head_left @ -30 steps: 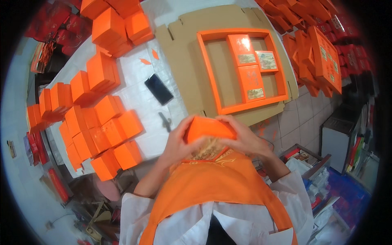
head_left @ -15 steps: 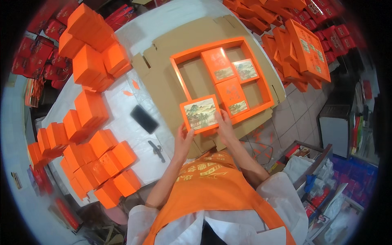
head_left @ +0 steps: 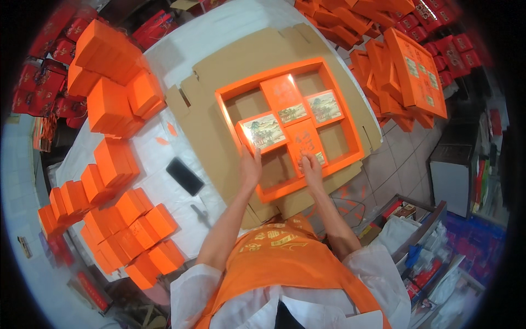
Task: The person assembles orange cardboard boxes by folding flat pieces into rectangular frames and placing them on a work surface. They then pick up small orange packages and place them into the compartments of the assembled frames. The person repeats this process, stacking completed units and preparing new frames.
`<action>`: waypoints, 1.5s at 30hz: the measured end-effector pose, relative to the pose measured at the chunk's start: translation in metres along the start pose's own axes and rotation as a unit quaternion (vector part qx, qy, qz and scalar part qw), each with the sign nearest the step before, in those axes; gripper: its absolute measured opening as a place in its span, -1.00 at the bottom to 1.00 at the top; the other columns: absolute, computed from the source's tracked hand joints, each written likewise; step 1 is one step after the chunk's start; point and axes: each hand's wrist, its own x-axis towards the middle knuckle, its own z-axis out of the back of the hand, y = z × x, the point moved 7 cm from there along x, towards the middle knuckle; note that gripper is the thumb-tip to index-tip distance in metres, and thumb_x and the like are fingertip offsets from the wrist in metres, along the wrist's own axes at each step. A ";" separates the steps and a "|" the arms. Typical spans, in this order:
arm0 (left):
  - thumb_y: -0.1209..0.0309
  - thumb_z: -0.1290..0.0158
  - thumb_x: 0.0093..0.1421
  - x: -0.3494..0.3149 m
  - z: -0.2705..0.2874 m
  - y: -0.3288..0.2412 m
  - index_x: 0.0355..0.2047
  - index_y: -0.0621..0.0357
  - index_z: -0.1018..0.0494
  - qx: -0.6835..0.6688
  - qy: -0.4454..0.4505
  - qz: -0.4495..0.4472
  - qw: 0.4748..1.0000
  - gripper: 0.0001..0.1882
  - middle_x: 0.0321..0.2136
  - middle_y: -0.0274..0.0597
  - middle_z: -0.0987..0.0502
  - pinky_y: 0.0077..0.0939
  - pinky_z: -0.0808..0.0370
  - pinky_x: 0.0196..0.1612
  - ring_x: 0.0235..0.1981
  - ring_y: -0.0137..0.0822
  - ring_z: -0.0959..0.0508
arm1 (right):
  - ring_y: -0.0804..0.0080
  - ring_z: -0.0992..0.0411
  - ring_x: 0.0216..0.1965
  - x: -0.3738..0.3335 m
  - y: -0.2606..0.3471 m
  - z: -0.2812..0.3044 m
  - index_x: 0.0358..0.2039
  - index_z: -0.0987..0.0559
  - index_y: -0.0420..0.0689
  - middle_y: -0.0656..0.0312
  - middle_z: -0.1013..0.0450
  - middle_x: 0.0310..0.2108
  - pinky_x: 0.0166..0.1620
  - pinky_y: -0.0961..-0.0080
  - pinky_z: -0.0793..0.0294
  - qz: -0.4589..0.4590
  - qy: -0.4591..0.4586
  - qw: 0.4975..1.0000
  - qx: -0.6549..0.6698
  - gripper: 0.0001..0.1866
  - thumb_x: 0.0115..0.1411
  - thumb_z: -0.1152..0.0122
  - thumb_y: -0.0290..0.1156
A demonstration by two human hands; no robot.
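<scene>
A small orange box with a landscape picture [head_left: 264, 133] sits slightly tilted over the left part of an orange divided frame [head_left: 359, 129]. My left hand [head_left: 251, 166] grips its lower left corner, thumb at the near edge and fingers along the side. My right hand [head_left: 312, 171] has its fingers bent together, their tips over the lower middle orange box [head_left: 301, 137]; whether anything is between them is hidden. Behind stands an upper middle orange box [head_left: 282, 93], with another landscape box [head_left: 324, 106] to its right. Bare cardboard shows through the frame's other openings.
Brown cardboard [head_left: 219, 71] lies under the frame on a white-covered table. To the left are a black phone [head_left: 184, 176] and stacks of orange boxes [head_left: 109, 104]. More orange frames [head_left: 413, 71] are piled at the right, above an open drawer of odds and ends [head_left: 405, 230].
The landscape box has gone from the frame's near left corner to its left middle, with my left hand on it. My right hand has left that box and moved right, over the lower middle box.
</scene>
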 end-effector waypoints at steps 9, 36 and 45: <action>0.14 0.08 0.16 0.019 0.017 -0.024 0.15 0.12 0.00 0.259 0.085 -0.073 0.959 -0.37 -0.57 0.01 -0.51 -0.15 -0.42 -0.48 -0.52 0.03 -0.51 | 0.17 -0.41 -0.33 -0.007 0.016 -0.002 -0.26 -0.43 -0.22 0.06 -0.41 -0.37 -0.29 0.40 -0.37 0.173 0.079 0.937 -0.293 -0.82 0.17 0.02 -0.40; 0.32 0.05 0.15 -0.417 0.375 0.362 -0.11 0.33 -0.27 -0.078 -0.710 0.228 0.662 -0.63 -0.14 -0.11 -0.31 -0.40 -0.21 0.04 -0.06 -0.24 -0.31 | 0.52 -0.37 -0.23 -0.228 -0.022 -0.395 -0.12 -0.40 -0.20 0.23 -0.42 -0.25 -0.18 0.59 -0.33 -0.029 0.574 0.780 -0.249 -0.68 0.21 0.04 -0.26; -0.16 0.44 0.22 -0.381 0.438 0.534 0.09 0.28 -0.20 -0.487 -0.235 0.269 0.797 -0.25 0.10 -0.10 -0.23 -0.44 -0.02 0.17 0.11 -0.29 -0.22 | 0.39 -0.21 0.06 -0.439 -0.167 -0.549 0.17 -0.06 -0.18 0.18 -0.20 0.05 0.08 0.44 -0.22 -0.245 0.691 0.648 -0.209 -0.37 0.19 -0.02 -0.17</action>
